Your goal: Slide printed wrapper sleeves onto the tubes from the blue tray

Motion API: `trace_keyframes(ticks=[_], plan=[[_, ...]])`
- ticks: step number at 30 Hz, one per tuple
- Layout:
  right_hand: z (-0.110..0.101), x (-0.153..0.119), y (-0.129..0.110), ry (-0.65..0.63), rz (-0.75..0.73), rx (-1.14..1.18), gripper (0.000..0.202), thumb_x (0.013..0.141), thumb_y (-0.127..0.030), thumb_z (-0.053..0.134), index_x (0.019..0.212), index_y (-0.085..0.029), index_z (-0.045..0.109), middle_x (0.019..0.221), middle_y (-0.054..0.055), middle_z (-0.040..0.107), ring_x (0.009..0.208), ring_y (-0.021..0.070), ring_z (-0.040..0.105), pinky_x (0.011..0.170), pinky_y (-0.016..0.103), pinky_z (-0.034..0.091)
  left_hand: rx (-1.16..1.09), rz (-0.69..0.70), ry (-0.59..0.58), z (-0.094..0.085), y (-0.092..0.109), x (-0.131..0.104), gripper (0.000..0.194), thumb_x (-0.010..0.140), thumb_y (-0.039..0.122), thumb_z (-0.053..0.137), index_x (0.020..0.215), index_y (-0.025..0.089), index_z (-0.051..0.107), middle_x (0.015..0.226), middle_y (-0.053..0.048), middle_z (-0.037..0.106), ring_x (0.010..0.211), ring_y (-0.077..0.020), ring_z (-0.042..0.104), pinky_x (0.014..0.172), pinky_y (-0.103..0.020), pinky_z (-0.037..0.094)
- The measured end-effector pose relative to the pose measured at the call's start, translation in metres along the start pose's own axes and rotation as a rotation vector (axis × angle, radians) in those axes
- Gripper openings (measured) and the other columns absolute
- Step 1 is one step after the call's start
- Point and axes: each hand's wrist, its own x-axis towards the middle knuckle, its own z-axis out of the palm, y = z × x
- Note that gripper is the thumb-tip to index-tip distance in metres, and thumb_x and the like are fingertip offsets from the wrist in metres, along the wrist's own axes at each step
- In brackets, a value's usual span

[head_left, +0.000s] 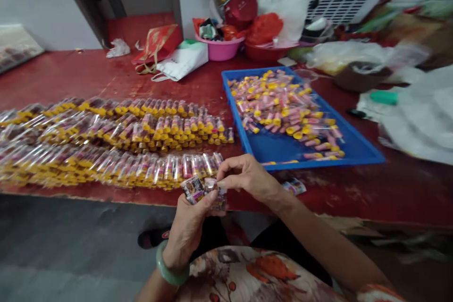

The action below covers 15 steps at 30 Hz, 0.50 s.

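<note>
In the head view, small printed plastic packets [193,189] are gripped under the thumb of my left hand [189,224], over the table's front edge. A shinier, see-through packet [219,204] sticks out to the right of that thumb. Thumb and forefinger of my right hand [253,181] are pinched together at its top edge; the exact contact is too small to make out. Just left of my hands lie long stacked rows of clear tubes with yellow ends [177,170]. More small printed packets [294,186] lie on the table behind my right wrist.
A blue tray [262,151] holds a loose heap of pink tubes with yellow ends [272,99]. Behind stand a pink basin [221,51] and a red basin [265,53]. Bags [186,60] lie at the back of the red table [339,193], and plastic sheets [421,113] at right.
</note>
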Motion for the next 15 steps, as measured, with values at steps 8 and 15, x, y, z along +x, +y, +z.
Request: trace_keyframes(ticks=[8, 15], plan=[[-0.101, 0.002, 0.012, 0.644, -0.001, -0.496, 0.011, 0.072, -0.025, 0.062, 0.066, -0.018, 0.069, 0.073, 0.002, 0.069, 0.075, 0.017, 0.062, 0.073, 0.026, 0.046, 0.05, -0.079, -0.029, 0.026, -0.015, 0.013, 0.033, 0.059, 0.026, 0.087, 0.084, 0.01, 0.071, 0.074, -0.006, 0.073, 0.059, -0.0152, 0.066, 0.056, -0.025, 0.056], [-0.198, 0.068, 0.044, 1.032, 0.145, -0.575, 0.007, 0.064, -0.016, 0.067, 0.068, -0.015, 0.061, 0.087, 0.017, 0.069, 0.109, 0.0364, 0.059, 0.092, 0.046, 0.042, 0.031, -0.07, -0.06, 0.044, -0.021, 0.015, 0.034, 0.061, 0.026, 0.086, 0.086, 0.012, 0.067, 0.074, -0.002, 0.071, 0.059, -0.0158, 0.067, 0.056, -0.026, 0.056]])
